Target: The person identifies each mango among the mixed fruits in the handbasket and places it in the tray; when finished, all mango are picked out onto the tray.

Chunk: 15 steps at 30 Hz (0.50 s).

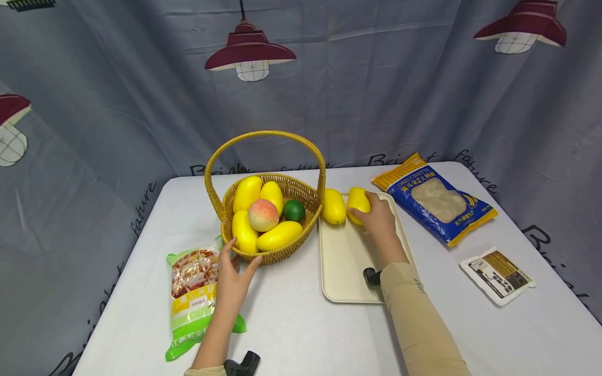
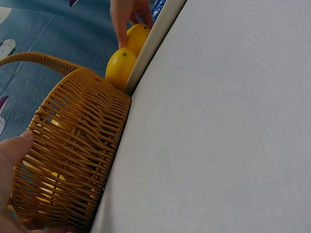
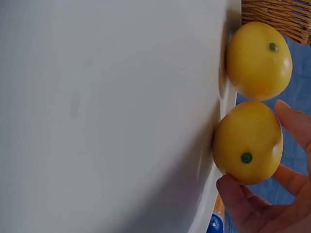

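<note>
A wicker basket [image 1: 282,255] with a tall handle holds several yellow mangoes [image 1: 278,236], a peach [image 1: 263,215] and a round green fruit [image 1: 294,210]. My left hand [image 1: 232,279] holds its near rim, thumb and fingers spread apart on the weave; the thumb [image 2: 19,143] shows against the outside in the left wrist view. At the far end of a cream tray [image 1: 350,271], my right hand [image 1: 378,216] grips a mango [image 3: 248,143] between thumb and fingers. Another mango [image 1: 333,206] lies just left of it, beside the basket.
A green food bag [image 1: 193,303] lies left of my left forearm. Right of the tray are a blue and orange pasta bag [image 1: 437,201] and a small white packet [image 1: 497,275]. A grey curtain [image 1: 348,104] hangs behind the white table [image 1: 301,334].
</note>
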### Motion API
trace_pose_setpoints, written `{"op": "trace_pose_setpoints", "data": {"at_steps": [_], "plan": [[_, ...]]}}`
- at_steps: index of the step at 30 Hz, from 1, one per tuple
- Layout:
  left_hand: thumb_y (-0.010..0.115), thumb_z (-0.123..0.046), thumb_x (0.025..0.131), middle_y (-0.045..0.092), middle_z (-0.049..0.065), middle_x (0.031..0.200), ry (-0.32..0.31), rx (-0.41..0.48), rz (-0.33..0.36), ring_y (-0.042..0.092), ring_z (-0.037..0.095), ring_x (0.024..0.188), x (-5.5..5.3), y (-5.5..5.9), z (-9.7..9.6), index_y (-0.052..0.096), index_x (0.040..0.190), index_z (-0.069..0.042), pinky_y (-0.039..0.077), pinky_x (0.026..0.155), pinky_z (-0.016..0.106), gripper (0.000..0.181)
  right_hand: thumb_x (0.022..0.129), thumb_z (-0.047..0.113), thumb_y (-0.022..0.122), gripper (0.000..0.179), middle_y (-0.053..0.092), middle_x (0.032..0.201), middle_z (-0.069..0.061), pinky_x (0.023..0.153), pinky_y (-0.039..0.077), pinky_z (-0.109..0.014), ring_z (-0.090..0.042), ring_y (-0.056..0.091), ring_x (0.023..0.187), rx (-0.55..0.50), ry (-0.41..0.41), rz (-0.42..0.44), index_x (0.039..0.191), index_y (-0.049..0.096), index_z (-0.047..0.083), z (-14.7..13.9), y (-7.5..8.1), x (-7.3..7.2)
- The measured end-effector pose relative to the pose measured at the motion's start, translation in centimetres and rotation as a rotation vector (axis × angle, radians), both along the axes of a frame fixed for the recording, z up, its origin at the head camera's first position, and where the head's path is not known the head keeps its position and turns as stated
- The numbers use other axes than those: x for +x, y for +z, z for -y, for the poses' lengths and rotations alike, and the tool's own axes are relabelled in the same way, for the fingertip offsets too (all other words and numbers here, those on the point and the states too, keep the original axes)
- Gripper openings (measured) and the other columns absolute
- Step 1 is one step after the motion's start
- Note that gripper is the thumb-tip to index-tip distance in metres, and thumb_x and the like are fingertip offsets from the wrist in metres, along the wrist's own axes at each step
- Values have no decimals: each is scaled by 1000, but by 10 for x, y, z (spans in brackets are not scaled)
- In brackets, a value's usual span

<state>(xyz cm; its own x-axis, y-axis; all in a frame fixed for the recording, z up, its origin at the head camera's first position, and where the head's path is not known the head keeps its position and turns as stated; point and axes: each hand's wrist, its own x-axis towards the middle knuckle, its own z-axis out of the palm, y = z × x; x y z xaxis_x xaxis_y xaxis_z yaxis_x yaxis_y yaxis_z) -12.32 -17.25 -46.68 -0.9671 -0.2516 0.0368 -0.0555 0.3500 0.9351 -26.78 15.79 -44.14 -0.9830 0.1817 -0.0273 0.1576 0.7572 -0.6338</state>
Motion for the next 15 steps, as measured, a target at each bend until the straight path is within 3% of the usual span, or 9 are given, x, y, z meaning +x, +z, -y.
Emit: {"op": "trace_pose_setpoints", "data": {"at_steps": [8, 15], "plan": [[71, -45, 86, 20, 16, 154, 1, -4, 8, 42, 40, 128, -1, 0, 0, 26, 150, -18, 36, 109, 47, 83, 88, 41, 69, 76, 45, 132, -27, 102, 37, -56, -42, 45, 118, 15, 21, -1, 147, 36, 6, -2, 5, 2], [70, -46, 85, 20, 16, 154, -4, 6, 4, 41, 40, 129, -1, -2, 0, 26, 149, -19, 36, 109, 48, 83, 89, 40, 67, 73, 46, 131, -28, 99, 40, -57, -42, 48, 116, 49, 53, -4, 145, 38, 3, -4, 18, 7]]}}
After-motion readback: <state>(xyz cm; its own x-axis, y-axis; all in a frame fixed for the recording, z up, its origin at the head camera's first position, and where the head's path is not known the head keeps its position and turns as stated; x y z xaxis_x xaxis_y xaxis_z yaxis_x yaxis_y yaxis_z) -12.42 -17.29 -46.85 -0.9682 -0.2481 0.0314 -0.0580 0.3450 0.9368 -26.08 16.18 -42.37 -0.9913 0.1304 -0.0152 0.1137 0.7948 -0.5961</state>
